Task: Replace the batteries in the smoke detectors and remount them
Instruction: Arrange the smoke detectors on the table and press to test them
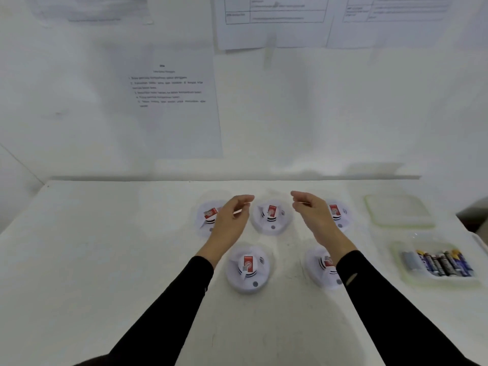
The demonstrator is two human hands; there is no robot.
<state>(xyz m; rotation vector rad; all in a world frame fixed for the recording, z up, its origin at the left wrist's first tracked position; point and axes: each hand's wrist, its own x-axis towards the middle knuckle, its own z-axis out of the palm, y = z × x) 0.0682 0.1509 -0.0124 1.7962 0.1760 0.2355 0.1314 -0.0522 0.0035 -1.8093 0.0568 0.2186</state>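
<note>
head view: one cam, looking fwd and down over a white table [105, 247].
left hand [232, 217]: raised over the table, palm turned inward, fingers loosely bent and spread, gripping nothing; partly covers the back-left detector [207, 215].
right hand [314, 215]: mirrors it, palm inward, fingers relaxed w/ a slight curl, nothing held; overlaps the back-right detector [339, 216].
gap: hands are apart, w/ the back-middle detector [272, 217] showing between them; no contact w/ it seen.
arms: both in black sleeves [396, 307], reaching fwd from the bottom edge and angling in toward the middle.
back row: 3 white round units flat on the table, each w/ a red label on top.
front row: front-left detector [248, 269] sits between the forearms; front-right detector [320, 270] is partly hidden by the right sleeve.
batteries [439, 262]: lying side by side in a clear container [433, 244] at the table's right side, well apart from both hands.
lid [398, 211]: flat on the table just behind the container.
wall: printed sheets [174, 101] stuck up behind the table; text too blurred to read.
</note>
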